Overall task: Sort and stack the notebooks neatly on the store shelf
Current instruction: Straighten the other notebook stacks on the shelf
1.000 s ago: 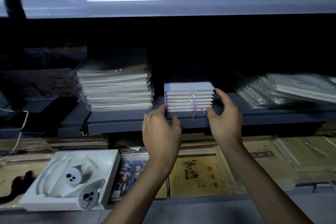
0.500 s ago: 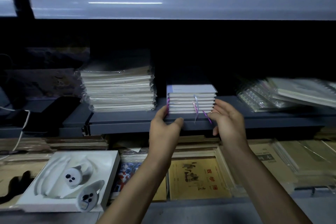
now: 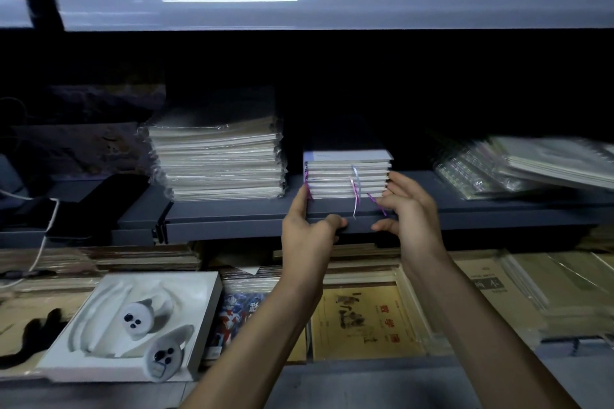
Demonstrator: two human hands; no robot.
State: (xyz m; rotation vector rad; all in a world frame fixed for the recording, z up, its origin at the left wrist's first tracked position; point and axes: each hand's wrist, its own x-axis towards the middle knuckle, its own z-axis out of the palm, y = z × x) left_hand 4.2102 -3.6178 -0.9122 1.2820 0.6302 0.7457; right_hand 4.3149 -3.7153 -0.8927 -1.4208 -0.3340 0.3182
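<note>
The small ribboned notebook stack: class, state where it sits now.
In the head view, the notebook stack sits centre on the grey shelf, right of the taller wrapped stack, flanked by the left hand and right hand.

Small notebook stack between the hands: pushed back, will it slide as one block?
Probably shears: the small notebook stack is separate stacked books. Likely light, being short. The ribbons dangling over the shelf edge may snag.

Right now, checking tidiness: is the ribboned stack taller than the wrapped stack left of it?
No, the ribboned stack tops out clearly below the wrapped stack on the same shelf.
</note>
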